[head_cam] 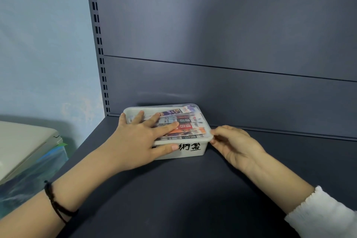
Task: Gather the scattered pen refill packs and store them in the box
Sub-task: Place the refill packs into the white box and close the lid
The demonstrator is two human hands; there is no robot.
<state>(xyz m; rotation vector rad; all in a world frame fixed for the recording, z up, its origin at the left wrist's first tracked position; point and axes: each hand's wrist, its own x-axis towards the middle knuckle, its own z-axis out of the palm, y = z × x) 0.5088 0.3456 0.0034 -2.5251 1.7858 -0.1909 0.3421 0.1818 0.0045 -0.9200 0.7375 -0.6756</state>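
A translucent white box [193, 150] with black handwriting on its front stands on the dark shelf, near the back panel. A clear lid [193, 106] covers it, and several colourful pen refill packs [185, 124] show through the lid. My left hand [143, 141] lies flat on the lid with fingers spread, thumb against the box front. My right hand [235, 145] pinches the box's front right corner at the rim of the lid.
The dark shelf board [183, 199] stretches toward me, with the dark back panel [231, 35] behind the box. A slotted upright [98, 44] runs up the left. Below left sits a beige-lidded bin [25, 145] against a pale wall.
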